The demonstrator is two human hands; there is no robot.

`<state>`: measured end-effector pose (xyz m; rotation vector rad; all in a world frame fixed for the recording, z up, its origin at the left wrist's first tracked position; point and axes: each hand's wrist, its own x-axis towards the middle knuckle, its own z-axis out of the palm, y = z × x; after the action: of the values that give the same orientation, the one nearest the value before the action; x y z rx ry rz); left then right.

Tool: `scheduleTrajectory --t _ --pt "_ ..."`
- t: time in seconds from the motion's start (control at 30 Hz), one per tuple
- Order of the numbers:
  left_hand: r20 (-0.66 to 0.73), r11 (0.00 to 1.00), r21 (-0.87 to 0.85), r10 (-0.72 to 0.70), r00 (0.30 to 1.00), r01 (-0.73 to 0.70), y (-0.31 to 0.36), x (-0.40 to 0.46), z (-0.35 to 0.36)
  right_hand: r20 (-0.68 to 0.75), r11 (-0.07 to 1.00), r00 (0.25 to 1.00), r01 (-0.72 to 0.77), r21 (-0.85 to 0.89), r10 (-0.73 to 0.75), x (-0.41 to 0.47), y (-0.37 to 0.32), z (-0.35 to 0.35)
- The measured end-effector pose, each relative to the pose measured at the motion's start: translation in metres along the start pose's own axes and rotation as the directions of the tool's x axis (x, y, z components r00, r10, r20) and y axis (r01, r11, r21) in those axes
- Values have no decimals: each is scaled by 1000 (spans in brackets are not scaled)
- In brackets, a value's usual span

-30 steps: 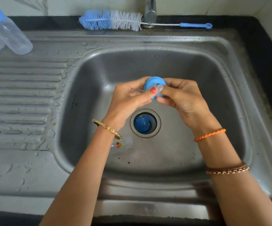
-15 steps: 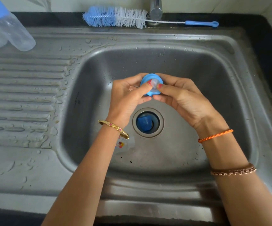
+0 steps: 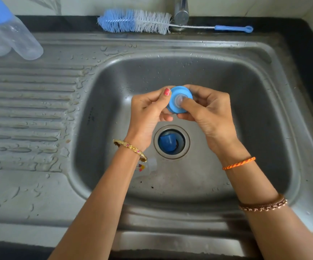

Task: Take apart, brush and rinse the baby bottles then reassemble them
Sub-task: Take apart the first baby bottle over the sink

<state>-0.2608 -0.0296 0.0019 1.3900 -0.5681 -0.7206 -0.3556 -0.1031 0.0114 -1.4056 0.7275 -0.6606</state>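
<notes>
We see both hands over sink basin [image 3: 227, 87], at frame centre. Left hand [image 3: 148, 111] pinches rim of blue bottle collar [image 3: 178, 94]; right hand [image 3: 208, 111] grips collar's other side, thumb pressing clear teat [image 3: 179, 100] in its middle. Blue cap [image 3: 168, 143] sits in drain at 6 o'clock of hands. Bottle brush [image 3: 135, 21] lies at 12 o'clock beside tap [image 3: 181, 14]. Two clear bottles [image 3: 17, 38] rest on drainboard [image 3: 30, 109] at 10 o'clock.

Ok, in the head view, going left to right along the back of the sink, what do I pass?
Two clear bottles lying on the drainboard → brush bristles → tap base → blue brush handle.
</notes>
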Motion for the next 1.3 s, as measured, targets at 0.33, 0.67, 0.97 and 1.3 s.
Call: scheduleTrajectory --t 0.33,0.67,0.97,1.3 --pt "-9 994 4 109 994 -109 -2 -2 0 -100 1000 995 10 20 -8 0 1 6" --pt "-55 985 75 163 985 -158 -3 2 -2 265 973 951 -195 126 157 5 -8 -7" --pt "23 998 -69 13 1000 -11 -3 2 -5 -36 999 999 15 -29 -16 4 -2 -2" --pt "104 943 -161 -278 955 292 2 10 -15 194 983 969 -171 67 155 9 -6 -12"
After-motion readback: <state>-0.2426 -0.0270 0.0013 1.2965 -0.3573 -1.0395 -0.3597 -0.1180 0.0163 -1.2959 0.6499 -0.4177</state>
